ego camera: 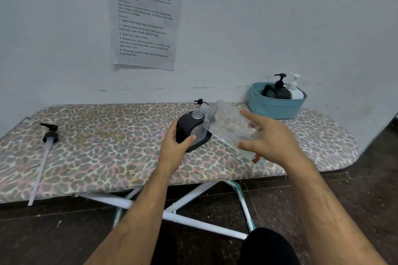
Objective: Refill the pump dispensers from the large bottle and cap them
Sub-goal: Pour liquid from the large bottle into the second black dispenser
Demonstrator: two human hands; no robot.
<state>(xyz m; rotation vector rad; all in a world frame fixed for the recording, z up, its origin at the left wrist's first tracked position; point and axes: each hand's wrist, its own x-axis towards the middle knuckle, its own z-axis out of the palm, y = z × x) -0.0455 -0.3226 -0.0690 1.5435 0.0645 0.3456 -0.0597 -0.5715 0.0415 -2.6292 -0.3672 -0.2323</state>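
Observation:
A black dispenser bottle (pixel 187 127) with an open clear neck stands in the middle of the ironing board (pixel 107 153). My left hand (pixel 174 146) grips its near side. My right hand (pixel 271 137) holds the large clear bottle (pixel 228 122) tilted, its mouth lowered toward the dispenser's neck. A black pump head with a long tube (pixel 48 137) lies at the board's left. Another black pump (pixel 199 101) lies just behind the dispenser.
A teal basket (pixel 275 107) at the back right holds a black pump dispenser (pixel 277 90) and a white one (pixel 296 90). A printed sheet (pixel 146 17) hangs on the wall. The board's near edge drops to white legs and a dark floor.

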